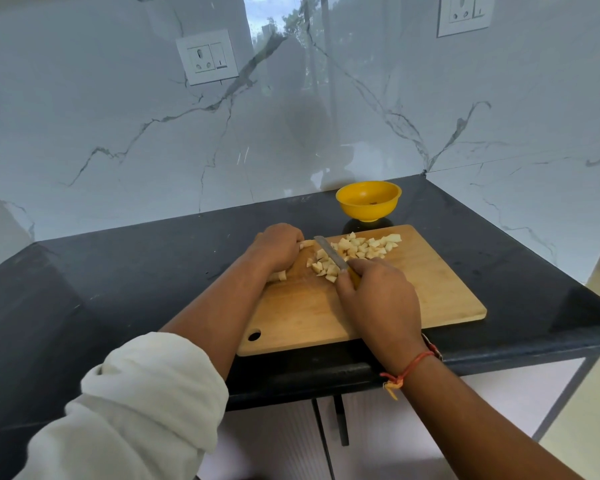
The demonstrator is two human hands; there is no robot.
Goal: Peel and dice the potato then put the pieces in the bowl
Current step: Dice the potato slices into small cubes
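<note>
1. Two hands work over a wooden cutting board (pixel 430 292) that lies on the dark worktop (pixel 118 271). The board's near long edge runs close along the worktop's front edge, and its hanging-hole corner is at the near left.
2. The left hand (pixel 278 247) sits at the board's far-left edge, its fingers curled down over an uncut potato piece (pixel 307 243) whose pale end pokes out past the fingertips.
3. The right hand (pixel 378 299) has its fingers wrapped round the yellow handle of a knife (pixel 329 252). The blade points away and leftward, its tip just beside the left fingertips.
4. Diced potato (pixel 361 245) is heaped along the board's far edge, on both sides of the blade. A few more bits (pixel 280 276) lie under the left wrist at the left edge.
5. A yellow bowl (pixel 368 200) stands upright just beyond the board's far edge, near the back wall.
6. Bare wood spans the board's right and near parts. Dark worktop stretches wide to the left of the board, with a narrower band to its right toward the right-hand edge.
</note>
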